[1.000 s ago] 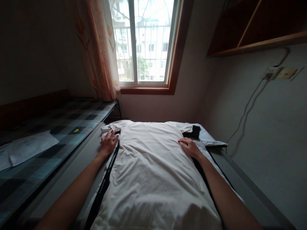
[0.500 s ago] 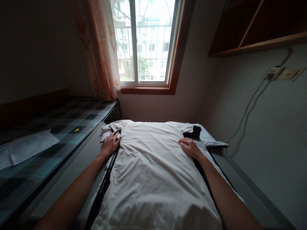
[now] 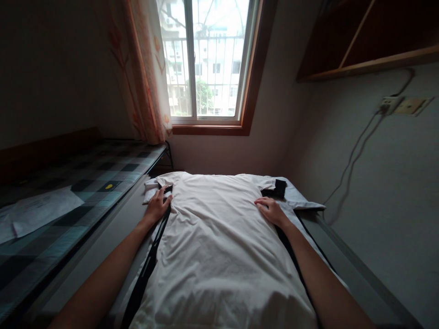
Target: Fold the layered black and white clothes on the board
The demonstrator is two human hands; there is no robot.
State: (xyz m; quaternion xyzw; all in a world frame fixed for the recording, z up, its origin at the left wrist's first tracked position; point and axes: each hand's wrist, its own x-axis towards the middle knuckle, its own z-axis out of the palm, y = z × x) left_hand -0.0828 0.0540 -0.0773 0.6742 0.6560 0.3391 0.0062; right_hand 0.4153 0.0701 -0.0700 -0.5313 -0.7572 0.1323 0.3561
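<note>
A white T-shirt [image 3: 219, 233] lies spread out with its shoulders toward the window, creased along its length. Under it, black cloth [image 3: 142, 278] shows at the left side and white cloth [image 3: 295, 194] sticks out at the upper right. My left hand [image 3: 158, 205] rests on the shirt's left side below the sleeve, fingers apart and touching the edge. On the opposite side, my right hand [image 3: 270, 210] lies with fingers stretched out over the shirt's right edge, below the right sleeve. Beside that sleeve sits a small black piece of cloth [image 3: 280, 188]. Neither hand visibly grips anything.
A grey surface [image 3: 343, 256] borders the clothes. Left stands a bed with a checked mattress [image 3: 85, 183] and papers [image 3: 44, 210] on it. An orange curtain [image 3: 144, 91] hangs by the window [image 3: 212, 68]. A cord [image 3: 355, 151] runs down the right wall below a shelf [image 3: 366, 64].
Very little differs. The whole view has shifted slightly, and the fingers of my left hand have moved a touch; my right hand and the T-shirt stay in place.
</note>
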